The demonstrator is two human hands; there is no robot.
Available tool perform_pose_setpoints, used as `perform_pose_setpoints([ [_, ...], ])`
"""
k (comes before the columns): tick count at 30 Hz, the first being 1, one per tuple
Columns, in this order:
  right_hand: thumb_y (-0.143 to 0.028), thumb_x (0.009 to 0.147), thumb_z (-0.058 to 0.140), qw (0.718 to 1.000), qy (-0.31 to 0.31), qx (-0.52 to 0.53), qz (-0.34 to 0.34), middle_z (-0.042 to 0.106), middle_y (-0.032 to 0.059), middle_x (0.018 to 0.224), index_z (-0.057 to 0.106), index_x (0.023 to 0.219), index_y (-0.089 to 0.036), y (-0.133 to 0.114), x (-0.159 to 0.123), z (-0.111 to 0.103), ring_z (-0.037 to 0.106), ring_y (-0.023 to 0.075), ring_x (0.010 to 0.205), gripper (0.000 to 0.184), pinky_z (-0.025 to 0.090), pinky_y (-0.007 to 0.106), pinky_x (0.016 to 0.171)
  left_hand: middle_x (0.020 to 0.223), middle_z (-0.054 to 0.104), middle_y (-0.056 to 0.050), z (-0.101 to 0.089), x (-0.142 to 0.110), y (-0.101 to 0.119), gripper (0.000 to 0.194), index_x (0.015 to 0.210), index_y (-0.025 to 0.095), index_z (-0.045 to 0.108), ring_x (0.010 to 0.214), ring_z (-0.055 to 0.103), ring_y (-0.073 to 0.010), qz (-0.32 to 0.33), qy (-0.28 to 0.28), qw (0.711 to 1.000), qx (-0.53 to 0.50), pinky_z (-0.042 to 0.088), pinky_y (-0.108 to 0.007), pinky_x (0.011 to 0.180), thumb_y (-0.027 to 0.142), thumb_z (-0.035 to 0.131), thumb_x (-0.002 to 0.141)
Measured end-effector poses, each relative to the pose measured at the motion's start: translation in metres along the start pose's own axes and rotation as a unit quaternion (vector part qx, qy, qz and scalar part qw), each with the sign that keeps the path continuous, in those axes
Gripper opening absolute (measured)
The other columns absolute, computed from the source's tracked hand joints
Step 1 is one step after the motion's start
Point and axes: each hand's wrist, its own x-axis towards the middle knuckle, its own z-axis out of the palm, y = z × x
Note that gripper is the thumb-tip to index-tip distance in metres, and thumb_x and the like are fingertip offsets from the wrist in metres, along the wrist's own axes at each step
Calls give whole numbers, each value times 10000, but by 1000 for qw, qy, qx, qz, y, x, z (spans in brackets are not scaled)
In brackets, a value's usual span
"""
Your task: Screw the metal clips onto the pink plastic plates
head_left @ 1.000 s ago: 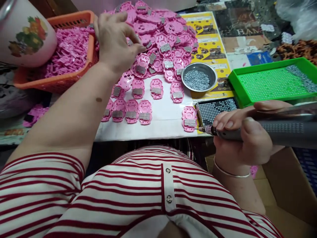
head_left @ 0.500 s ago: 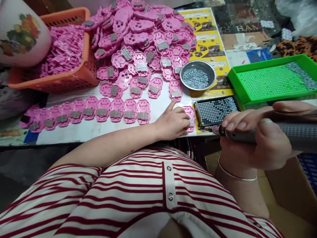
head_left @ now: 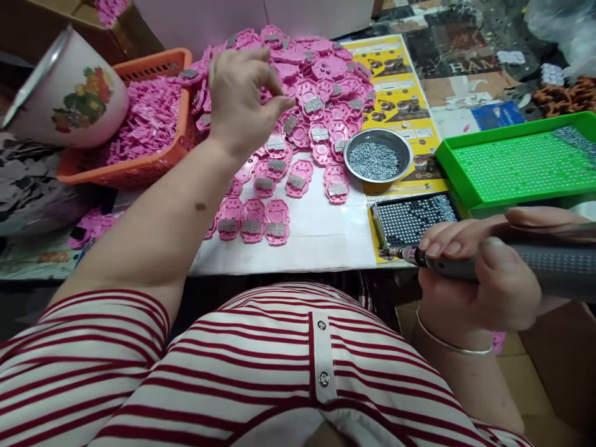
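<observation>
Right hand [head_left: 479,282] wrapped round grey cylindrical power screwdriver [head_left: 556,267], tip kept beside black perforated screw tray [head_left: 378,228], likely for quick loading; left hand [head_left: 246,102] half-curled, hold unclear, over far heap of pink plastic shells [head_left: 329,67].

The single view looks from the wearer's head, facing forward and steeply down — the striped shirt [head_left: 261,360] nearest, short of all the fingers; the right fingers [head_left: 454,240] close in, the left fingers [head_left: 257,69] farther out — with the table [head_left: 326,239] reaching past both.
</observation>
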Motion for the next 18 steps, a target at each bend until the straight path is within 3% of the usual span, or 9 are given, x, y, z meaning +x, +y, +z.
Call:
perform_pose_setpoints([
  [3,-216,644,691,997,-34,55,-33,541,-39,500,646,955,-185,7,0,-3,487,117,395,315,410,283,436,1092,715,24,10,-29,16,172,762,170,663,1116,614,-148,63,-99,990,-84,469,-370,1047,279,782,823],
  [7,-187,652,712,996,-65,56,-30,558,-44,531,655,961,-197,12,-1,-7,506,116,419,314,449,279,462,1176,708,-29,40,-82,36,108,760,185,690,1133,625,-213,112,-253,955,-106,457,-435,1021,212,794,775],
  [12,-198,630,708,998,-55,36,-4,548,-44,506,646,961,-226,9,-4,-10,500,123,427,338,431,285,473,1029,730,-41,60,-91,43,86,796,201,716,1141,582,-269,121,-284,950,-43,281,-596,1136,271,766,795],
  [15,-217,652,699,998,-57,26,1,549,-46,518,609,777,-235,8,-5,-9,510,109,433,156,439,283,484,956,729,-34,59,-88,44,104,789,202,723,1100,585,-275,119,-295,948,-22,259,-599,1149,284,785,772],
  [18,-232,656,717,998,-61,23,-14,535,-53,505,554,686,-230,9,-4,-6,494,102,419,166,434,286,463,955,733,-24,52,-95,47,112,788,204,719,1060,593,-265,129,-300,945,-19,260,-595,1148,296,783,781],
])
